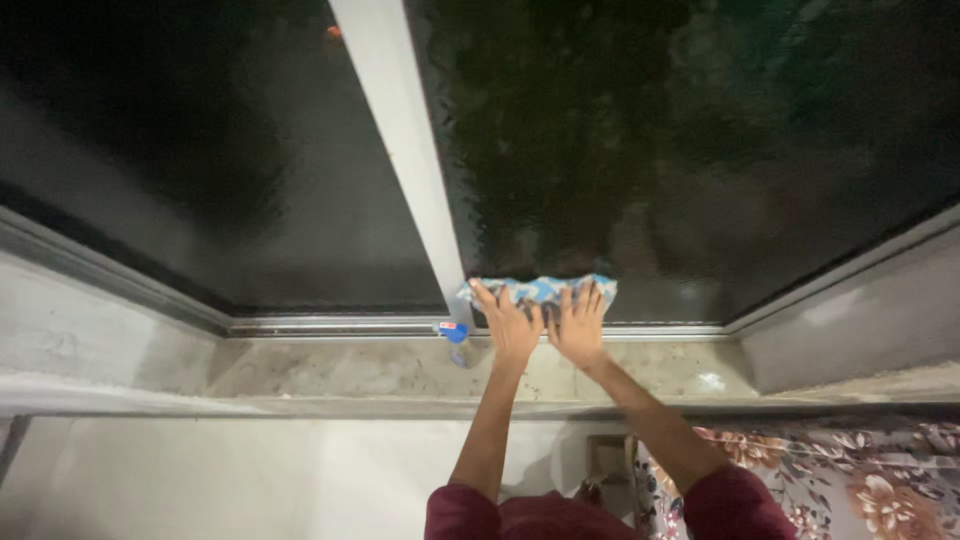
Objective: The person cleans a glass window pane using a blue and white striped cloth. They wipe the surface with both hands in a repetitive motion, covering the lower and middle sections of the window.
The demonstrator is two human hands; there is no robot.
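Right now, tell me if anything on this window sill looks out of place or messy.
A small spray bottle with a blue body lies tipped on the concrete sill, beside the left hand. A white smudge marks the sill farther right. Both hands press a blue-and-white cloth flat against the glass; right hand.

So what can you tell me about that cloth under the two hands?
The blue and white patterned cloth looks like soft, thin fabric, bunched into a crumpled horizontal band. It is pressed flat against the bottom of the dark window pane, just above the metal sliding track and right of the white upright frame bar. The left hand and right hand lie side by side on it, fingers spread, covering its lower edge. Whether it is wet cannot be told.
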